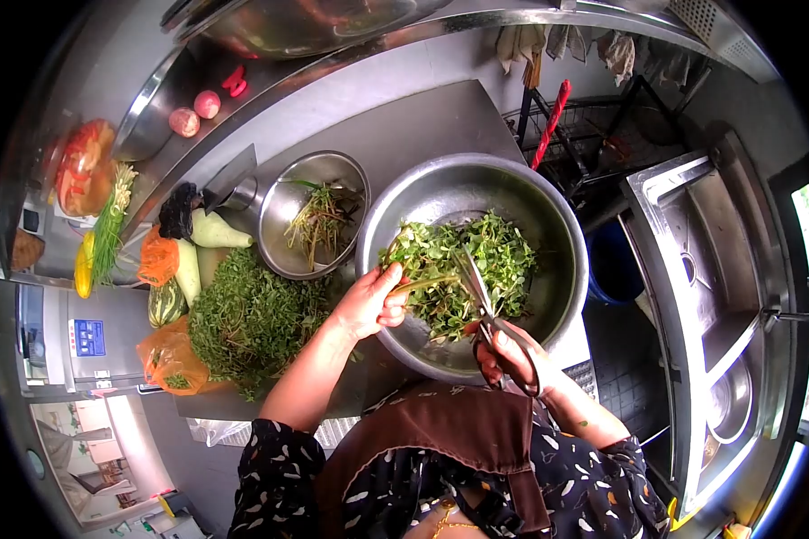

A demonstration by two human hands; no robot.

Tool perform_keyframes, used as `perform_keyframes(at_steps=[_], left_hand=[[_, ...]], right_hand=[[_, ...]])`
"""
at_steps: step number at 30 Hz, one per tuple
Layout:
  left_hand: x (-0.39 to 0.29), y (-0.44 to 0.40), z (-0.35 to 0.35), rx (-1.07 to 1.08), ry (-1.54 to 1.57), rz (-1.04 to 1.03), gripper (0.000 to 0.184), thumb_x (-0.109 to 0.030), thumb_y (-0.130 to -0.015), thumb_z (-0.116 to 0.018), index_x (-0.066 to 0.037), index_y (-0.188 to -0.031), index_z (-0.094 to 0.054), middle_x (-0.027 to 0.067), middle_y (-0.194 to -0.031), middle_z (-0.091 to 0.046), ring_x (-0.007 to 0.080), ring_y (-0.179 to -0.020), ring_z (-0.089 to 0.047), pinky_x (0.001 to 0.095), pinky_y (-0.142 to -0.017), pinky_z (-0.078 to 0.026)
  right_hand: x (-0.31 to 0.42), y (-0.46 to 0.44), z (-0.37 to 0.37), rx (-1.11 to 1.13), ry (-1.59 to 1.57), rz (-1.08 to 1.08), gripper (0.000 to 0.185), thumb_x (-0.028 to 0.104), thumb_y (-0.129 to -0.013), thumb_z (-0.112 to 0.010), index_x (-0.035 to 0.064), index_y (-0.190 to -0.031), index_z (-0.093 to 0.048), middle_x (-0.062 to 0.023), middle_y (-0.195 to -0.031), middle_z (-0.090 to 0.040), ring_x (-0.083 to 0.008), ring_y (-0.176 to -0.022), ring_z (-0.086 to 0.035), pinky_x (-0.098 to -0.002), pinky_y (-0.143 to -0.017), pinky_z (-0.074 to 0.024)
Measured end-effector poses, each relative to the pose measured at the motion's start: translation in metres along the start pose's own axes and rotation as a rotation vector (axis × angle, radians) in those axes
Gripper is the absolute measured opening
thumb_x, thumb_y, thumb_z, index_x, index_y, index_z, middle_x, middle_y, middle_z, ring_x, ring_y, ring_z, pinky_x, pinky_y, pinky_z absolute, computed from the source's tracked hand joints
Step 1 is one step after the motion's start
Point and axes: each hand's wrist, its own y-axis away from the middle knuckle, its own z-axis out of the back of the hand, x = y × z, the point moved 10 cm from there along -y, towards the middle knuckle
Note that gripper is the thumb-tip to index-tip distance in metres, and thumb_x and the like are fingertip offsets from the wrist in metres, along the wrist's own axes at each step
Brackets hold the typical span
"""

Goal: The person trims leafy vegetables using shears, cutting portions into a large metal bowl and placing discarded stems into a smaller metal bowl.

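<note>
Over the left rim of a large metal basin (562,314), my left hand (368,301) pinches the stems of a leafy green sprig (431,282). My right hand (512,352) grips a pair of scissors (479,287) by dark handles, with the blades pointing up and left at the sprig. Cut leafy greens (490,256) lie in the basin below the blades. To the left, a smaller metal bowl (275,202) holds trimmed stems (317,225). A big heap of uncut greens (252,314) rests on the counter beside my left forearm.
Pale green gourds (217,232), a striped squash (166,304) and an orange plastic bag (166,355) lie left of the heap. Spring onions (112,220) are on the far-left shelf. A metal sink (692,242) stands at the right, with a blue bucket (613,265) between it and the basin.
</note>
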Motion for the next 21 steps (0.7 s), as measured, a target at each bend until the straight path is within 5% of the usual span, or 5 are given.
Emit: perform_keyframes(at_steps=[10, 12, 14, 21], left_hand=[[-0.008, -0.001, 0.002, -0.003, 0.032, -0.150, 0.029, -0.039, -0.099, -0.047, -0.012, -0.089, -0.046, -0.0049, -0.060, -0.032, 0.0060, -0.047, -0.026, 0.0217, -0.043, -0.023], [-0.012, 0.001, 0.004, -0.099, -0.072, -0.191, 0.028, -0.038, -0.099, -0.049, -0.012, -0.090, -0.046, -0.0050, -0.060, -0.031, 0.0059, -0.047, -0.026, 0.0216, -0.043, -0.023], [-0.011, 0.002, 0.003, -0.121, -0.072, -0.196, 0.027, -0.037, -0.098, -0.050, -0.011, -0.091, -0.046, -0.0049, -0.060, -0.031, 0.0060, -0.047, -0.027, 0.0218, -0.044, -0.024], [-0.021, 0.001, 0.008, -0.136, 0.087, -0.286, 0.040, -0.049, -0.096, -0.047, -0.011, -0.084, -0.048, -0.0055, -0.058, -0.029, 0.0065, -0.045, -0.025, 0.0218, -0.042, -0.024]], right_hand=[[-0.012, 0.009, -0.016, 0.117, 0.149, -0.097, 0.062, 0.053, -0.092, -0.052, 0.0004, -0.125, -0.047, -0.0007, -0.070, -0.048, -0.0094, -0.060, -0.046, -0.0238, -0.057, -0.0393], [-0.003, 0.007, 0.001, -0.066, 0.080, 0.002, 0.050, 0.043, -0.097, -0.051, 0.0001, -0.123, -0.048, 0.0004, -0.069, -0.048, -0.0089, -0.058, -0.047, -0.0225, -0.055, -0.0406], [0.002, 0.005, 0.007, -0.082, 0.016, 0.059, 0.056, 0.047, -0.096, -0.050, -0.0027, -0.122, -0.047, -0.0017, -0.068, -0.049, -0.0100, -0.056, -0.048, -0.0237, -0.053, -0.0408], [-0.012, 0.013, -0.019, 0.174, 0.091, -0.110, 0.060, 0.051, -0.094, -0.050, -0.0004, -0.125, -0.048, 0.0014, -0.069, -0.048, -0.0068, -0.057, -0.046, -0.0211, -0.055, -0.0379]])
